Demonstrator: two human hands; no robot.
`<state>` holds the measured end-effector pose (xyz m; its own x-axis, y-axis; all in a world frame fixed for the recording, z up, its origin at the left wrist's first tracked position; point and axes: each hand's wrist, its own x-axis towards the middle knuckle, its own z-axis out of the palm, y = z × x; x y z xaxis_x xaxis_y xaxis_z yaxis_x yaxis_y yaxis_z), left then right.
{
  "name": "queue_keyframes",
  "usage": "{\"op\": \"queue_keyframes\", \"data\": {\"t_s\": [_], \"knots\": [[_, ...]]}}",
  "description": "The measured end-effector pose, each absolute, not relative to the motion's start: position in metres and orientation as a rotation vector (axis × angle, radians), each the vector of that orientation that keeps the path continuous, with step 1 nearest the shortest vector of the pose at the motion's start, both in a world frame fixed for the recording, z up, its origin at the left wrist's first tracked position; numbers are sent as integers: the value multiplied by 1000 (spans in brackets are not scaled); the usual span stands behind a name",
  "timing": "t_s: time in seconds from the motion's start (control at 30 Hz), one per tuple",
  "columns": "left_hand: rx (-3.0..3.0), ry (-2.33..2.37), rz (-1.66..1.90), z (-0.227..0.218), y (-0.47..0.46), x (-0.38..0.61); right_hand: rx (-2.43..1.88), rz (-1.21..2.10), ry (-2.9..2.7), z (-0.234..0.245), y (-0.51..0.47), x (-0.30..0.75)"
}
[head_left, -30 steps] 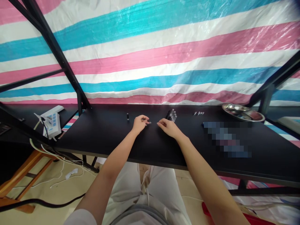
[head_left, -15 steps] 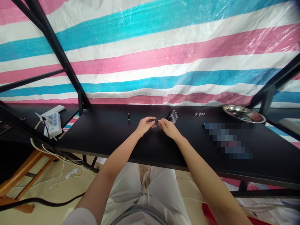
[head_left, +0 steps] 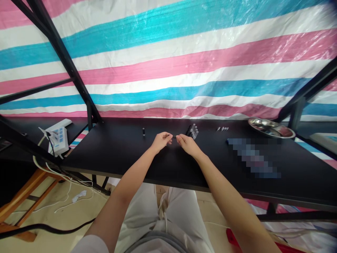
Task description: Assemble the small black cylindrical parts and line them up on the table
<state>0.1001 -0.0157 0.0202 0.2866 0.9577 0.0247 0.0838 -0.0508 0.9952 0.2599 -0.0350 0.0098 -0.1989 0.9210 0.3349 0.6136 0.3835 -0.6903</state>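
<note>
Over the black table [head_left: 118, 151], both my hands pinch one small dark pen part [head_left: 174, 136] between them, left hand [head_left: 161, 141] and right hand [head_left: 186, 144] fingertip to fingertip. Being so small, it could slip and roll toward the loose pens [head_left: 193, 130] behind.

Small dark item [head_left: 174, 136] pinched betw. left hand [head_left: 161, 140] and right hand [head_left: 186, 143]: mostly covered by fingertips, type unclear. Cluster of pens [head_left: 192, 130] behind right hand: partly hidden, count unclear. Tiny bits [head_left: 222, 128]: too small to ID. Pixelated patch [head_left: 254, 158]: blurred out. Metal dish [head_left: 271, 127]: contents indistinct.
</note>
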Motion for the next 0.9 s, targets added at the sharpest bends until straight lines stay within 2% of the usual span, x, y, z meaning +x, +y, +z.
{"op": "queue_keyframes", "data": {"t_s": [0.27, 0.9], "knots": [[1474, 1066, 1084, 13, -12, 101, -1284, 608, -1875, 14, -39, 253], [1049, 1095, 1277, 16, -7, 97, -1227, 406, -1908, 10, -45, 247]]}}
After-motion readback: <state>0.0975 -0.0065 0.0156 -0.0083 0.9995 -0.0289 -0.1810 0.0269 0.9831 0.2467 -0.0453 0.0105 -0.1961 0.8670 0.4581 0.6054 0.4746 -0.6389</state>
